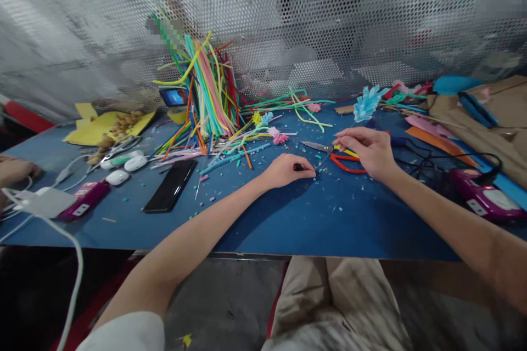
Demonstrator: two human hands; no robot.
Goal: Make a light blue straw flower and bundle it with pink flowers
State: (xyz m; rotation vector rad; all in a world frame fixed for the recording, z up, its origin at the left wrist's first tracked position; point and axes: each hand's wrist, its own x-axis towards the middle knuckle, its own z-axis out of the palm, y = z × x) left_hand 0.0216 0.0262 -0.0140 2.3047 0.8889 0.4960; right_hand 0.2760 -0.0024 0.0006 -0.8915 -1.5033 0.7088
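My left hand rests low over the blue table, its fingers curled around a small black object that is mostly hidden. My right hand is raised a little, thumb and fingertips pinched together. A faint thin strand seems to run between the two hands; what the right fingertips hold is too small to name. Scissors with red and yellow handles lie between and behind the hands, partly covered by the right one. Just beyond the right hand shows a fluffy light-blue pipe-cleaner piece; whether the hand touches it is unclear.
A bundle of coloured pipe cleaners stands at the back, with loose ones around it. A black phone, purple power strips and white cables lie about. Brown paper is at right. Another person's hand shows far left.
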